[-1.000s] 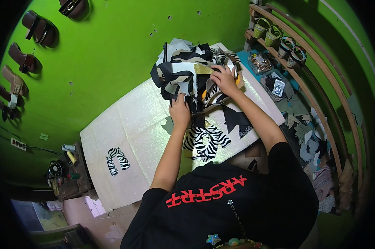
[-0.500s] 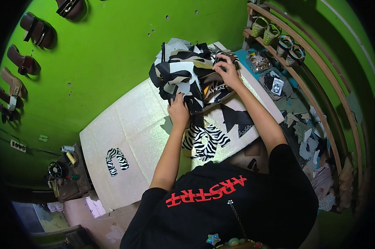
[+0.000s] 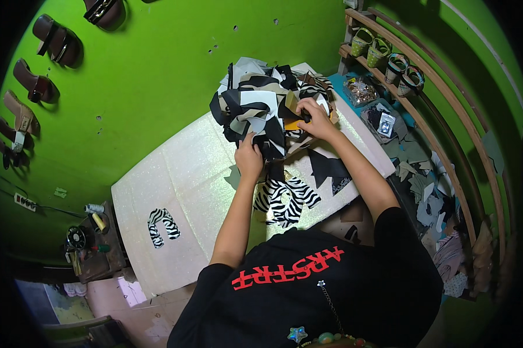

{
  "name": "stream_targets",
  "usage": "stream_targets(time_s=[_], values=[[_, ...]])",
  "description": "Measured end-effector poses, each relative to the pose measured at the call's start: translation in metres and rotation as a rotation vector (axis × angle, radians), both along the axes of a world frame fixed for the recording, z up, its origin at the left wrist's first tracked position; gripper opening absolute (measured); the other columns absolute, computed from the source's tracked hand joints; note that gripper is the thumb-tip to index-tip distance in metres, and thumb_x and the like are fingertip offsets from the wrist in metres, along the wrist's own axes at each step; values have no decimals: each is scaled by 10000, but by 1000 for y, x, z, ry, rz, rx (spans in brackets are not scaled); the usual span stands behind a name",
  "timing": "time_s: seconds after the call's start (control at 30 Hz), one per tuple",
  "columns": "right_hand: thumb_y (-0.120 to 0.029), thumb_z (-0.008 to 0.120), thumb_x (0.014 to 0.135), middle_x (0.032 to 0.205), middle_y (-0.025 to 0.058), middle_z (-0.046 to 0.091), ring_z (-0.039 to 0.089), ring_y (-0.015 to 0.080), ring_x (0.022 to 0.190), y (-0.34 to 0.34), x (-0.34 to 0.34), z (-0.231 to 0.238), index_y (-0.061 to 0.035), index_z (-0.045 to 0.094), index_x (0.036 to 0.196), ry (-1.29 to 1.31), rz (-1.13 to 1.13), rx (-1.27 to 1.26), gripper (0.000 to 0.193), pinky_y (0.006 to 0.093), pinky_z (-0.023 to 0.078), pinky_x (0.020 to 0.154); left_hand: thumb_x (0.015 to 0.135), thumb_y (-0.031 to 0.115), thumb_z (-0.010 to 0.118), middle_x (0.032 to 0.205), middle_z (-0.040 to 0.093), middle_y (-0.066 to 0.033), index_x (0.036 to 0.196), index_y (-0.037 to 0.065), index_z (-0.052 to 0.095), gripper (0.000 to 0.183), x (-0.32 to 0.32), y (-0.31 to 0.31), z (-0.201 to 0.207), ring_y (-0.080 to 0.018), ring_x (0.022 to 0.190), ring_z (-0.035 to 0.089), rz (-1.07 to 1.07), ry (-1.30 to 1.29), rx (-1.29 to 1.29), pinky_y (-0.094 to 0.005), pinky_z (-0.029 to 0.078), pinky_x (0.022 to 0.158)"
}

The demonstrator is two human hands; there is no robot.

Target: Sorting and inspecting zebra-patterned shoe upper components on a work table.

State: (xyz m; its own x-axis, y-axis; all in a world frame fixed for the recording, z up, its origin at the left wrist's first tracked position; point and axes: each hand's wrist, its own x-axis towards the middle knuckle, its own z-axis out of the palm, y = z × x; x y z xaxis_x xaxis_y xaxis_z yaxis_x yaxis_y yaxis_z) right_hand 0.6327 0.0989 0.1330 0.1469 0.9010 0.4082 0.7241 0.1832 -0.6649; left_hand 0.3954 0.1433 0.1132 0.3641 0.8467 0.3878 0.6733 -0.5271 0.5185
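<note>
A heaped pile of fabric scraps [image 3: 255, 104] in black, white, grey, tan and zebra print sits at the far end of the pale, glittery tabletop [image 3: 180, 156]. At its near left edge, my left hand [image 3: 250, 158] grips black scraps, fingertips partly hidden among them. My right hand [image 3: 319, 120] is at the pile's right side, fingers curled round a dark scrap beside a mustard-yellow piece. Closer to me lie zebra-print cutouts [image 3: 287, 200] and black pieces [image 3: 326, 167]. Another zebra-print cutout [image 3: 163, 227], U-shaped, lies alone on the table's left part.
Sandals [image 3: 57, 39] hang on the green wall at left. A sewing machine's black handwheel [image 3: 76, 238] and thread spools stand beside the table. On the right, a wooden rack [image 3: 429, 110] carries small baskets [image 3: 378, 52]; below are a clear box [image 3: 360, 90] and loose scraps [image 3: 418, 174].
My right hand has moved slightly down and its fingers have closed in more. Scraps on the pile's right side have shifted, and the yellow piece stands more upright. My left hand stays nearly in place.
</note>
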Motion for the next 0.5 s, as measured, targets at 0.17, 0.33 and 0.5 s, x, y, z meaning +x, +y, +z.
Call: stream_targets(time_s=[0.17,0.33,0.5], values=[[-203,633,698,1022,60,499,432,255,1016,-8,-14,18,-112,561,912,-150,-169,153,244,375,278,898,785,71,449,794,597,-232,1058,91,540,288,-9,-1,5,-391,745,582,76,-323,-185,-404,452,693],[-259,615,725,1003,19,519,392,252,1023,5,-38,52,-142,604,860,-294,-236,367,179,482,216,937,787,9,416,816,605,-215,1078,64,532,318,-15,-4,1,-351,751,599,31,-509,-102,-384,450,675],[-288,655,677,1037,25,520,391,272,1094,26,-62,55,-144,631,880,-463,15,109,250,598,101,988,801,-48,370,868,602,-215,1108,49,508,350,-18,-8,4,-324,829,601,56,-613,-62,-349,447,733]])
